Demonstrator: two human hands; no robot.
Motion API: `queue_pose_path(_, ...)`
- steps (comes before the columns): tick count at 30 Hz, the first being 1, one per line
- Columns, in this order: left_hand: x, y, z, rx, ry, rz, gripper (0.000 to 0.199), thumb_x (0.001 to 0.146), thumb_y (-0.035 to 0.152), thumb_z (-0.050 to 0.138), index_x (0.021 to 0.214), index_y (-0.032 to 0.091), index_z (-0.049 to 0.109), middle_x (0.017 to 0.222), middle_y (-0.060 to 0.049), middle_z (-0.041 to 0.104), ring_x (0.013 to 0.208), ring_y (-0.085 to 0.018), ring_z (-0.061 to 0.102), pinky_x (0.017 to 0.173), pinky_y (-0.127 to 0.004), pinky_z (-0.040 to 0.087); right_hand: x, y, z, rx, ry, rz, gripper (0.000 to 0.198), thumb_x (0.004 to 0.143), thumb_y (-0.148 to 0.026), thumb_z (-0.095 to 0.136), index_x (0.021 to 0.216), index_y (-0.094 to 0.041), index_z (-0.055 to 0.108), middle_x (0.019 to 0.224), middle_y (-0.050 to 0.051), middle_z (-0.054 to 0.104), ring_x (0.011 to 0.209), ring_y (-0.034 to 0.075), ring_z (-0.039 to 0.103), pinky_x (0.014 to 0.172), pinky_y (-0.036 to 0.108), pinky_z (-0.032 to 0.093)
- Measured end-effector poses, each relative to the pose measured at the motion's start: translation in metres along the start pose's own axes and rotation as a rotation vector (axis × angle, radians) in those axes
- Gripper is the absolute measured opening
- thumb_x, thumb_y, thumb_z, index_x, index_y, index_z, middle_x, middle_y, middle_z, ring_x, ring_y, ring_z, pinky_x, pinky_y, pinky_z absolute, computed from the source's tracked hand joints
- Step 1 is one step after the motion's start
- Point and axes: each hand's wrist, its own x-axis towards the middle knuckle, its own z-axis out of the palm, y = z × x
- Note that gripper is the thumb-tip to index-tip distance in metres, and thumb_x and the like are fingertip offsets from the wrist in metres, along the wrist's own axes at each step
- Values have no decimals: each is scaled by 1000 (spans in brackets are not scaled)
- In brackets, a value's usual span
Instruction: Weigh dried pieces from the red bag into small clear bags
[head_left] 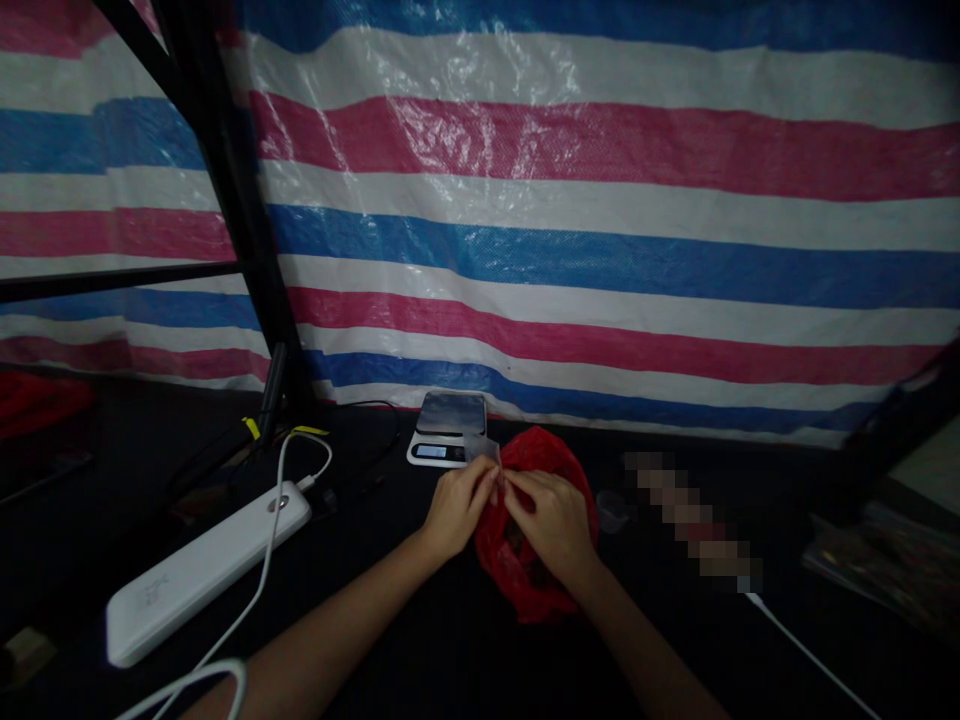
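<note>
So we've got both forearms coming in from the bottom edge, angled inward so the hands meet just in front of a little scale (451,412). Our left hand (454,508) has its back mostly up, wrist a bit bent, thumb and index pinching a small clear baggie (481,450). Our right hand (556,515) comes in from the other side, knuckles up, with its thumb and index tips pinched on the baggie's near edge, fingertips almost touching the left ones. The other right fingers are curled in close together

The baggie's up in the air over the left edge of an open red plastic bag (544,603), with its free end pointing away from us and to the left, overlapping the scale's front right corner. Its long axis seems to run that same diagonal, but it's dim and see-through, so don't quote us on that. A small clear cup (613,511) sits just right of the red bag, and a white power bank (210,575) lies slantwise off to the left
</note>
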Motion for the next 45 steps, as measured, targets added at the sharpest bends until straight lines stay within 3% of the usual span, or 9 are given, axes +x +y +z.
queue_pose_path(9, 1, -3, 2, 11, 17, -6, 13, 85, 27, 41, 81, 19, 50, 66, 3, 55, 58, -10, 52, 58, -19, 37, 3, 1, -3, 22, -32, -18, 18, 79, -24, 49, 88, -26, 65, 83, -1, 70, 71, 15, 63, 66, 24, 42)
queue_pose_path(18, 1, 5, -1, -3, 0, 18, 24, 89, 28, 31, 79, 19, 51, 72, 1, 56, 69, -12, 54, 67, -21, 38, 3, 1, -3, -30, -38, -24, 19, 79, -22, 48, 88, -25, 65, 82, 0, 70, 71, 15, 63, 66, 24, 40)
queue_pose_path(27, 5, 1, 2, -107, 75, -57, 17, 84, 33, 42, 84, 19, 51, 71, 2, 57, 60, -11, 54, 59, -20, 39, 2, 0, -2, -53, -39, -38, 19, 79, -20, 48, 86, -23, 65, 79, 0, 69, 69, 15, 62, 65, 24, 40)
queue_pose_path(38, 5, -2, 1, -111, 94, -35, 9, 83, 22, 41, 79, 18, 48, 70, 2, 53, 61, -11, 52, 60, -20, 38, 3, 1, -2, 73, -20, -1, 21, 81, -23, 48, 96, -26, 62, 92, -1, 68, 80, 15, 62, 71, 26, 44)
queue_pose_path(45, 5, 2, 1, -138, 100, -9, 19, 85, 30, 40, 79, 17, 53, 68, 1, 55, 59, -10, 51, 59, -19, 38, 3, 3, -2, 81, 42, 7, 17, 79, -28, 52, 90, -26, 65, 85, 0, 69, 75, 15, 63, 69, 26, 44)
